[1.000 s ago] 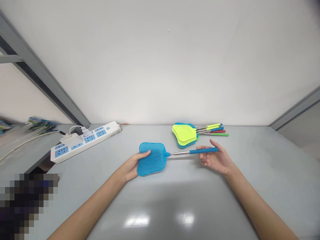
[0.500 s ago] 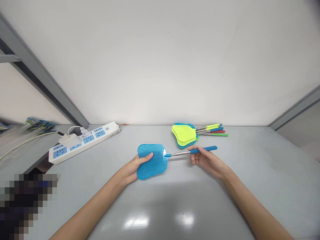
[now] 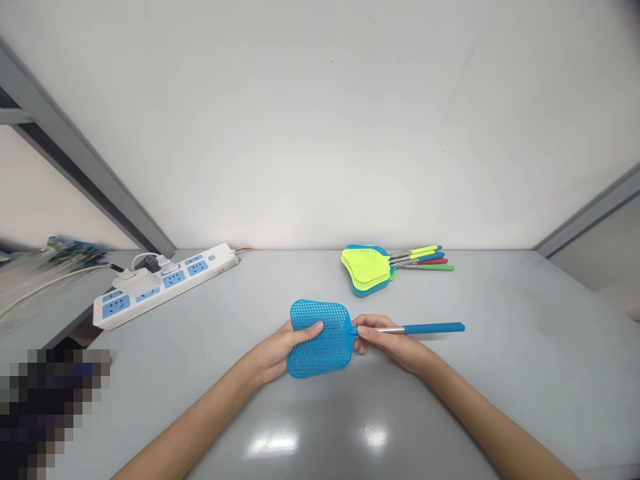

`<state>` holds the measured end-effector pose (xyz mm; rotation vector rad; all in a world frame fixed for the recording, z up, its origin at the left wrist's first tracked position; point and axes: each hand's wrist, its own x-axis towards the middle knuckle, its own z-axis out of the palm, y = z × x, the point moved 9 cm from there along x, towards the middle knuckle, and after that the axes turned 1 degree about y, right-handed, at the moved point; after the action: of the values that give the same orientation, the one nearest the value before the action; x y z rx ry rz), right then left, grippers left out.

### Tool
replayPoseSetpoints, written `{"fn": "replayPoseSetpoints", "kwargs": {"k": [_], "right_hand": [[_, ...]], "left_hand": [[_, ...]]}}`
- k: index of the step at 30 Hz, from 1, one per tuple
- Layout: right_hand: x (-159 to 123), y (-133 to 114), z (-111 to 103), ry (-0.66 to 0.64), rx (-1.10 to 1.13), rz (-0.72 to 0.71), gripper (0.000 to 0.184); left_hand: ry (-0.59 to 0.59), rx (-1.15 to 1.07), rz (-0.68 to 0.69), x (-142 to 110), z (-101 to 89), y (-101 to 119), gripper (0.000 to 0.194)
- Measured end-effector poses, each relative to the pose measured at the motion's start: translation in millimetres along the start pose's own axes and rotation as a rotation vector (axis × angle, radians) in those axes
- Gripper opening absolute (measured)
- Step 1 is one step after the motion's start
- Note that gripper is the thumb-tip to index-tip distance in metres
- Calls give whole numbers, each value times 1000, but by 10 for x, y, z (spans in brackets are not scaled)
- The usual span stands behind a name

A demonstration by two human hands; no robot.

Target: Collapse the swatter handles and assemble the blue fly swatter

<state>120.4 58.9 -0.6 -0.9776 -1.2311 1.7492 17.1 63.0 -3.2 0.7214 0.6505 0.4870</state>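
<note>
A blue fly swatter (image 3: 325, 353) with a perforated paddle, a metal shaft and a blue grip is held above the grey table. My left hand (image 3: 275, 352) clasps the left edge of the paddle, thumb on top and the other fingers hidden underneath. At the neck, where paddle meets shaft, my right hand (image 3: 387, 339) pinches the swatter between thumb and fingers. The blue grip points to the right, past my right hand. Behind it lies a stack of fly swatters (image 3: 367, 263), yellow-green and blue, with several coloured handles pointing right.
A white power strip (image 3: 167, 283) with plugs in it lies at the left of the table (image 3: 500, 373). Cables and blurred plastic packages (image 3: 75, 252) are beyond the left edge. A pale wall (image 3: 320, 133) rises behind, between grey frame posts.
My right hand has moved left from the blue grip to the neck of the swatter. The swatter and my left hand have shifted slightly right and nearer to me.
</note>
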Motion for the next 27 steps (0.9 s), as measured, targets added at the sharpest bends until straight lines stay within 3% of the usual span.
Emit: {"fn": "replayPoseSetpoints", "kwargs": {"k": [10,21,23,27], "right_hand": [[15,17,-117,117,56,-54,38],[23,75,-206,190,236,-8,35],[27,94,-260,221,331,-2,35],[30,129,-328,255,422,26,36]], "left_hand": [[93,10,-18,42,-111,-22,39],[149,168,57,50,-169,126,34],[220,306,146,39,-258,244,36],[507,738,383,-93,-438,567,40]]}}
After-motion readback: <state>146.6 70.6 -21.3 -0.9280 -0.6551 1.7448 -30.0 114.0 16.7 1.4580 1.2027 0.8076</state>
